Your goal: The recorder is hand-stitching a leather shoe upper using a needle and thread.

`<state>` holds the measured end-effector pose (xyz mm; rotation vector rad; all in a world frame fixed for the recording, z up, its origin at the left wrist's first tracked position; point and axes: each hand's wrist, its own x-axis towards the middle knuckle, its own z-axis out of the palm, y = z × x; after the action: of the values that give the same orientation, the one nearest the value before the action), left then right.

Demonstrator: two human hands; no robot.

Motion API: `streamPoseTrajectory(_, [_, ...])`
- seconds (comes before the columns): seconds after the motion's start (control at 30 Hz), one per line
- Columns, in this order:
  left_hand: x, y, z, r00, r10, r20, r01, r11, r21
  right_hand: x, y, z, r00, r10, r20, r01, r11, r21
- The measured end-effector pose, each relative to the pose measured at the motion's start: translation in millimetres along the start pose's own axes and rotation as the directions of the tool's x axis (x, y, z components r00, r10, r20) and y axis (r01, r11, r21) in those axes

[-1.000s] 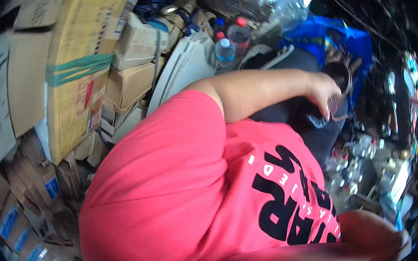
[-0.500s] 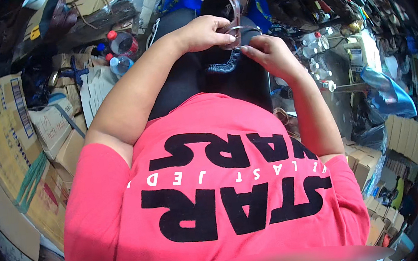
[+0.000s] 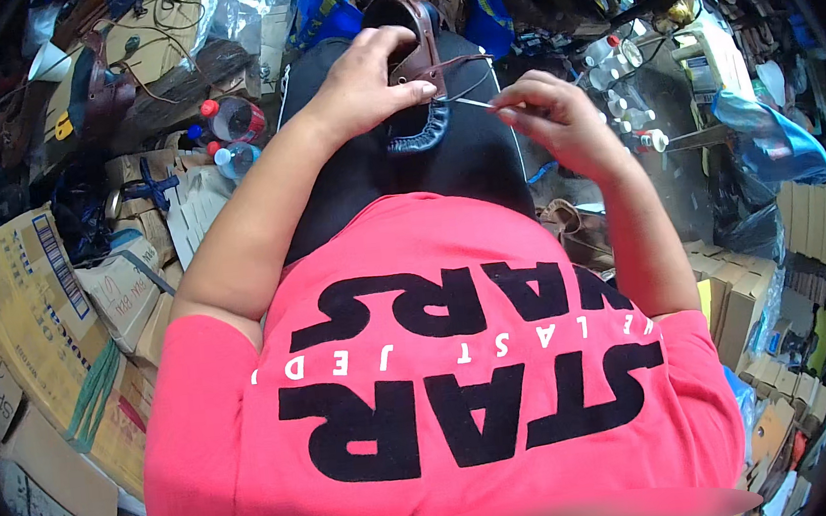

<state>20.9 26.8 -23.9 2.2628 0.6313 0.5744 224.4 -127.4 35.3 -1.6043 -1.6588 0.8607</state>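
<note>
Left fingers clasping shoe on lap; right fingers pinching thin tool; cartons, bottles around.

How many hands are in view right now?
2: the left hand grips the shoe; the right hand, just right of the shoe, pinches a thin, pale object. Some fingertips are hidden, but no other hands show.

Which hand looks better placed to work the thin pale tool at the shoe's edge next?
Probably the right hand: its fingertips pinch the thin pale tool, which points toward the shoe. The left hand seems occupied, gripping the shoe's side.
</note>
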Motion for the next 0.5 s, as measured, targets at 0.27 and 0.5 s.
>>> streamPoseTrajectory(0.27, [-40.4, 16.7, -22.5, 0.998, -0.02, -0.052, 0.024, 0.997, 0.075, 17.6, 13.5, 27.6, 1.0, 0.013, -0.002, -0.013, 0.995, -0.099])
streamPoseTrajectory(0.5, [-44.8, 24.0, -24.2, 0.998, -0.048, -0.031, 0.05, 0.996, 0.074, 24.7, 9.2, 27.7, 1.0, 0.006, 0.011, -0.003, 0.978, -0.208])
